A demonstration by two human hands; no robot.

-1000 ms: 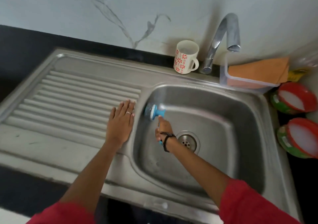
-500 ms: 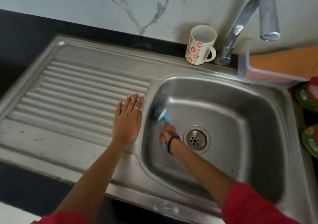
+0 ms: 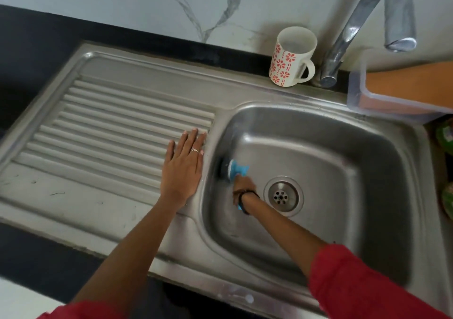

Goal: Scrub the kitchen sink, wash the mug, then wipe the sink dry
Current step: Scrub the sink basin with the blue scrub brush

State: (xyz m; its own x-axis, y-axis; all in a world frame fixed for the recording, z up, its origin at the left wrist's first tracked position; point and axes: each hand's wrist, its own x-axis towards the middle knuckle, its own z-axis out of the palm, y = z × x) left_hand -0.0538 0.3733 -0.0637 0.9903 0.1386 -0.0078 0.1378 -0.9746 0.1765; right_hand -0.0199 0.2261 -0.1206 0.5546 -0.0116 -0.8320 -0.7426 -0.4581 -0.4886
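steel sink (image 3: 318, 127): left hand (image 3: 182, 166) spread flat alongside for bracing, right hand (image 3: 244, 187) gripping brush (image 3: 231, 169) against near wall.

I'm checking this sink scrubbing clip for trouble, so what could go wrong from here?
The mug stands on the back ledge beside the faucet, near the basin edge; a wide sweep of the brush in the right hand might knock it in. The left hand lies flat on the smooth draining board and could slip if that gets wet.
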